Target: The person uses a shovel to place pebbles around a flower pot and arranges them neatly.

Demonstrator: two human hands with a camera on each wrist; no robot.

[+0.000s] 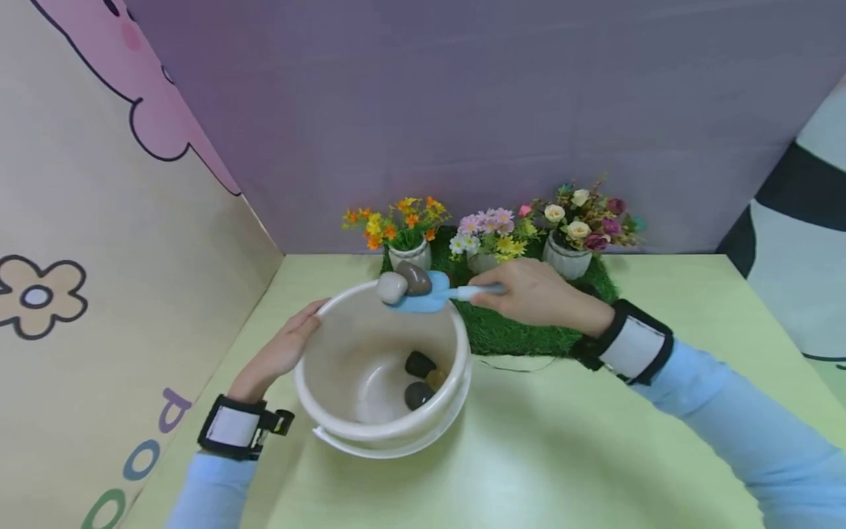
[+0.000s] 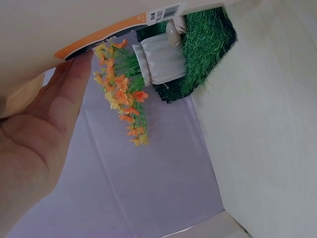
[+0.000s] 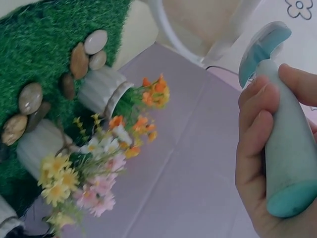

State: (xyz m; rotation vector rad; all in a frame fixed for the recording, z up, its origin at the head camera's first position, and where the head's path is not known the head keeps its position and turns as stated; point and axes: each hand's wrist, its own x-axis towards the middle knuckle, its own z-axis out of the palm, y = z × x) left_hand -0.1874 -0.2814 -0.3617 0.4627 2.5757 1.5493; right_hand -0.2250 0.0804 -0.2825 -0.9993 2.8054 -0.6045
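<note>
My right hand [image 1: 529, 292] grips the handle of a small blue shovel [image 1: 423, 300], its fingers wrapped around the pale handle [image 3: 290, 148] in the right wrist view. On the blade lie a light grey stone [image 1: 392, 287] and a brown-grey stone [image 1: 415, 278], above the far rim of a white bucket [image 1: 344, 330]. Inside the bucket, at its right, are two dark stones [image 1: 419, 395] and a yellowish one [image 1: 436, 378]. My left hand [image 1: 291, 345] touches the bucket's left side near the rim, its fingers extended along the outer wall in the left wrist view.
Behind the bucket, a green grass mat [image 1: 522, 334] bears potted flowers: orange [image 1: 396, 224], pink and yellow [image 1: 492, 231], and cream and purple [image 1: 588, 220]. Several stones [image 3: 79, 60] lie by the pots. The bucket's handle [image 1: 390, 448] hangs at its front. Walls stand left and behind.
</note>
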